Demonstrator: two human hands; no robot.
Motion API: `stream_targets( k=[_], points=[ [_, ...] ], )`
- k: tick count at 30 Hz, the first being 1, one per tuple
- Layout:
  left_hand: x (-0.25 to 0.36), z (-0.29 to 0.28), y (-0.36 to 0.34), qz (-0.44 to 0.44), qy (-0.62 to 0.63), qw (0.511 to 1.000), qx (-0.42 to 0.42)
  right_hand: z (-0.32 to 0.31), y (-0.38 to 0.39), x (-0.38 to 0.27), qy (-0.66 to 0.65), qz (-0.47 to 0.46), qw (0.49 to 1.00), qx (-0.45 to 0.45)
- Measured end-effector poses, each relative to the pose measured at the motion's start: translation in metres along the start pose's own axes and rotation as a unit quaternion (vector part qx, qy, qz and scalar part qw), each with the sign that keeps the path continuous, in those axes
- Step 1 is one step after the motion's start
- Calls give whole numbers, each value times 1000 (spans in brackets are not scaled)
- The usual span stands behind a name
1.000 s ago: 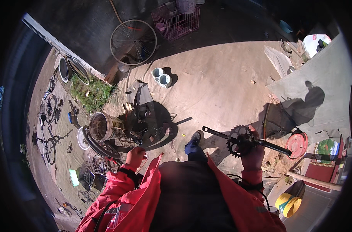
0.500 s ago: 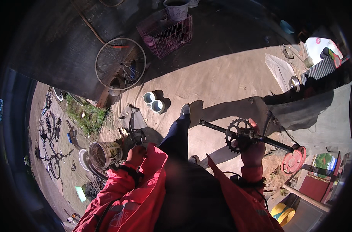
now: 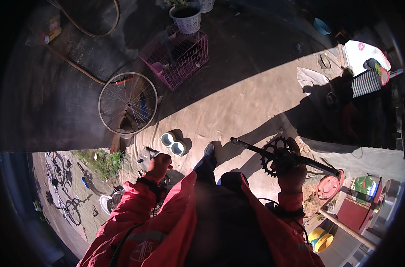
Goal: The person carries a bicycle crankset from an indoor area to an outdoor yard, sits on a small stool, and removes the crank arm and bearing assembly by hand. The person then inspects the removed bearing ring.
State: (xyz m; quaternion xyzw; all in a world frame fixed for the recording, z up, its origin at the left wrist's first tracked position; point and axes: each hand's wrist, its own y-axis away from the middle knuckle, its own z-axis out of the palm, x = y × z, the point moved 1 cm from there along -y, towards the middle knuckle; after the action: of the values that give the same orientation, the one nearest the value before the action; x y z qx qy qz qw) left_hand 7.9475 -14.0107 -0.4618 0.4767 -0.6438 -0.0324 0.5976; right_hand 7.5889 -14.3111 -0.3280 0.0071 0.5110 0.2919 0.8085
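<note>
My right hand (image 3: 291, 173) grips a black bicycle crankset by its toothed chainring (image 3: 270, 151), with a long crank arm (image 3: 245, 144) reaching left and another to the lower right. My left hand (image 3: 159, 165), in a red sleeve, is held at lower centre with its fingers curled; anything inside them is too small to make out. Beyond it on the tan ground lie a pale double bowl (image 3: 178, 147) and a piece of grey material (image 3: 144, 155). My shoe (image 3: 209, 150) shows between the hands.
A bicycle wheel (image 3: 113, 102) leans by the dark wall beside a hose (image 3: 69, 62), a pink wire cage (image 3: 180, 71) and a potted plant (image 3: 184, 20). Bicycles (image 3: 64, 187) lie at left. At right are a red disc (image 3: 329, 189), a yellow bucket (image 3: 321, 240) and shaded clutter (image 3: 367, 84).
I have stepped forward: wheel, cage and double bowl have moved down and left in view, and more dark wall shows. My left hand has risen slightly; my right still holds the crankset.
</note>
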Motion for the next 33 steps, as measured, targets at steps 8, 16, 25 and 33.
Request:
stream_targets(
  k=[8, 16, 25, 33],
  points=[
    [47, 13, -14, -3, 19, 1000, 20, 4, -47, -44, -33, -6, 997, -65],
    [60, 41, -14, 16, 62, 998, 26, -1, -84, -73, -86, 12, 994, -69],
    [70, 50, -27, 31, 21, 999, 24, -4, -92, -81, -70, 14, 993, -89],
    [70, 57, -31, 36, 48, 998, 20, 6, -88, -90, -91, 6, 994, -53]
  ],
)
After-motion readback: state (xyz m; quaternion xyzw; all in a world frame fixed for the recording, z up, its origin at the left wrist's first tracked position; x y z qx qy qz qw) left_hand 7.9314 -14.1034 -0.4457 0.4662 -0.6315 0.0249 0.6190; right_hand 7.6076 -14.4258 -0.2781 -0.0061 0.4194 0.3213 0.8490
